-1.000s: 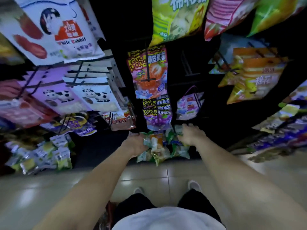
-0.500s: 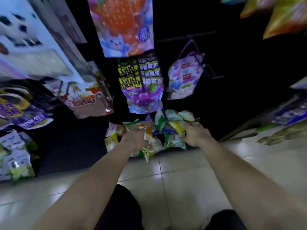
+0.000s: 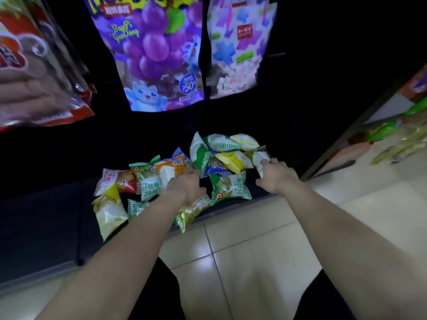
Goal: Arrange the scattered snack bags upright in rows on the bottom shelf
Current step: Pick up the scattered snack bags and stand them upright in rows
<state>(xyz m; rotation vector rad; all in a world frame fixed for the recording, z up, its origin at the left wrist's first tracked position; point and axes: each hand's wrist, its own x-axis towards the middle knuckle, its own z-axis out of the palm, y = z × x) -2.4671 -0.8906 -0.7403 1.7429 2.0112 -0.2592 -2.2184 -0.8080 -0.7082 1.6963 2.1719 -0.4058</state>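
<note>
While snack bags [image 3: 221,190] lie scattered, both hands' fingers [image 3: 262,165] touch them.

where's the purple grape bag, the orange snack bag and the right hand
purple grape bag [image 3: 152,54]: head view, on the printed grape bunch
orange snack bag [image 3: 172,168]: head view, on its orange front panel
right hand [image 3: 276,176]: head view, on the back of the hand

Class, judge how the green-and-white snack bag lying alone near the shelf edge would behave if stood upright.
The green-and-white snack bag looks puffy and crinkled, so probably light and soft. Its glossy film may slip. With crimped ends, it would likely tip.
</note>
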